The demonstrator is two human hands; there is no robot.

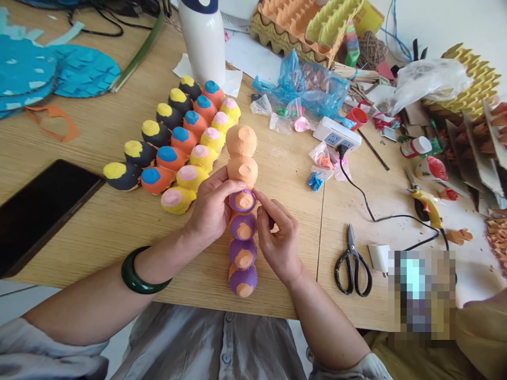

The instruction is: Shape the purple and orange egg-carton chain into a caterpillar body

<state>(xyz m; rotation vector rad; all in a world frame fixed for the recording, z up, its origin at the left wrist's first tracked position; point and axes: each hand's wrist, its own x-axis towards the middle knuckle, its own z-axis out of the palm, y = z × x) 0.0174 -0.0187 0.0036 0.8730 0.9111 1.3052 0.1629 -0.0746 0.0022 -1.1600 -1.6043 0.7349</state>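
A row of egg-carton cups [242,141] coated in peach clay stands out from my body over the table. Its nearer cups wear purple clay around peach tips, while the two far ones are all peach. My left hand [212,206] is closed on the row's left side, thumb lying across it near the middle. My right hand [279,237] touches the right edge of the third cup with its index fingertip. Its other fingers curl around a small dark purple lump of clay [271,222], mostly hidden. Three finished rows, black-yellow [156,132], orange-blue [182,138] and yellow-pink [202,157], lie left.
A black tablet [49,211] lies at left, and a white bottle [204,45] stands behind the rows. Scissors [352,264], a power strip [336,134] with a black cord, a yellow glue gun [428,206] and clay bags are at right. Another person's sleeve [471,338] shows lower right.
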